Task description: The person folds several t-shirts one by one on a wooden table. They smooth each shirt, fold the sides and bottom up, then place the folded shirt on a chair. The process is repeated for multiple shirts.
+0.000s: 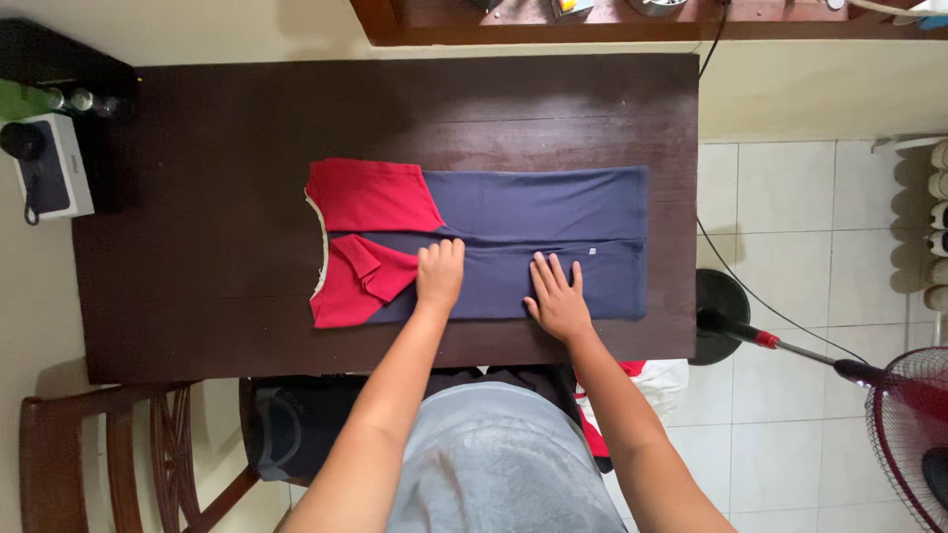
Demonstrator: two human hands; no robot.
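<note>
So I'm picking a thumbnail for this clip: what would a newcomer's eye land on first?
First, the folded shirt, blue with red sleeves, lying in the middle of the dark wooden table. Both hands press flat on its near half, the left hand by the red sleeve and the right hand on the blue cloth. A red standing fan leans in at the lower right over the white tiled floor.

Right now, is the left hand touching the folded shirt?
Touching. The head view shows the left hand pressed flat on the folded shirt, beside its red sleeve, with no gap visible.
</note>
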